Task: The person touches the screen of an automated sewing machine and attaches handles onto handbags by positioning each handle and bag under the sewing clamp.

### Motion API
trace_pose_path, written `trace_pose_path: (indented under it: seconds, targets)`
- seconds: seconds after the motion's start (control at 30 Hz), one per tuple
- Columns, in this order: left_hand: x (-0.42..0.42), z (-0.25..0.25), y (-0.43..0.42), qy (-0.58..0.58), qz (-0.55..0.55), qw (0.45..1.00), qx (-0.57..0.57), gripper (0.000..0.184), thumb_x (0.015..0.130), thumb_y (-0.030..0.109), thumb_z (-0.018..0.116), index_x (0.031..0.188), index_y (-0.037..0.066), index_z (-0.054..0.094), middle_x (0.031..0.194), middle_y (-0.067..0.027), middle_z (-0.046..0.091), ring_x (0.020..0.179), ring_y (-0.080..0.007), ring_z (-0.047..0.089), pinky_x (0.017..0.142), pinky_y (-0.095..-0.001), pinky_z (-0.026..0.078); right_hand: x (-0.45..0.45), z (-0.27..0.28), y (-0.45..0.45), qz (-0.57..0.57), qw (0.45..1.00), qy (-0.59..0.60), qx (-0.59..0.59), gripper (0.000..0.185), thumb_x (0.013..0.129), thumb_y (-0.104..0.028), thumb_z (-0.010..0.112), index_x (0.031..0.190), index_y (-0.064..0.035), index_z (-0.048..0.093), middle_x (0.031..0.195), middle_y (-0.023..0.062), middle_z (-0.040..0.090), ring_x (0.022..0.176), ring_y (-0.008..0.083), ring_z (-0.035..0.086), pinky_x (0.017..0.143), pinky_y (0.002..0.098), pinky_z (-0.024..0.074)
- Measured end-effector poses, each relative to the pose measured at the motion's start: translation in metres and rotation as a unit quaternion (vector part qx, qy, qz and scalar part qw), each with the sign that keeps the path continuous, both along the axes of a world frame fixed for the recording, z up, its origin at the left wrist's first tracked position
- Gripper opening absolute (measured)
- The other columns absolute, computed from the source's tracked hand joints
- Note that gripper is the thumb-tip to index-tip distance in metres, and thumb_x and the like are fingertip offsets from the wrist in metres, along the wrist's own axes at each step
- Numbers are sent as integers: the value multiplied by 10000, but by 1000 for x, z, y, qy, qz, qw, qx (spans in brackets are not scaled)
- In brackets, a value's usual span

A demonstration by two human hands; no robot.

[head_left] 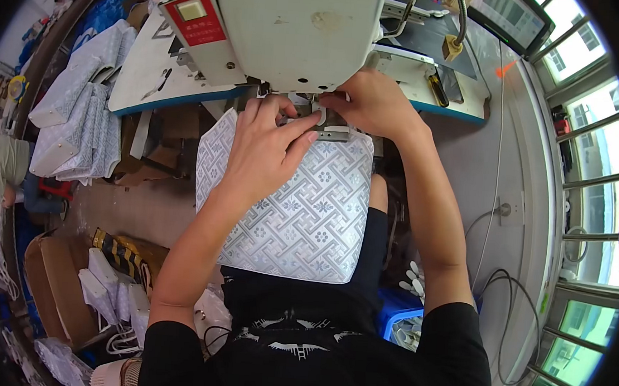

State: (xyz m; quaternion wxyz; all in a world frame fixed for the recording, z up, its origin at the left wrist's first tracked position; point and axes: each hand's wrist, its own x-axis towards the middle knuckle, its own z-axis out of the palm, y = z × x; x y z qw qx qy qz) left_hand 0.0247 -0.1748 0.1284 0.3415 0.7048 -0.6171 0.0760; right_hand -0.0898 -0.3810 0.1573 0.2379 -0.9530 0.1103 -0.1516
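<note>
A large white machine head point(299, 31) with a red label stands in front of me. Below it, a panel with a silver-grey lattice and flower pattern point(298, 206) hangs down over my lap, its top edge at the machine's metal clamp point(333, 134). My left hand point(270, 141) lies on the panel's top edge, fingers bent, thumb and index finger reaching to a small pale piece by the clamp. From the right, my right hand point(366, 104) reaches under the machine head with its fingers pinched near the same spot; what they hold is hidden.
Patterned bags point(86, 106) are stacked at the left. A screwdriver point(439, 87) and a small tool point(157, 84) lie on the worktable point(139, 59). A monitor point(505, 16) stands at the back right, a blue stool point(396, 310) below right. Another person point(10, 168) is at far left.
</note>
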Motion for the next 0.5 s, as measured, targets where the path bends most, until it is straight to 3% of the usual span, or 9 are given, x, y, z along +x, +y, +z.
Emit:
trace_pose_path:
  seconds: [0.5]
  targets:
    - [-1, -3, 7, -21, -6, 1000, -1, 275, 945, 211, 735, 1195, 100, 761, 1159, -87, 602, 1121, -311, 558, 952, -458, 464, 11, -8, -4, -17, 999, 38, 10, 198, 865, -219, 737, 1000, -114, 837, 933, 118, 793, 888, 330, 749, 780, 443, 584]
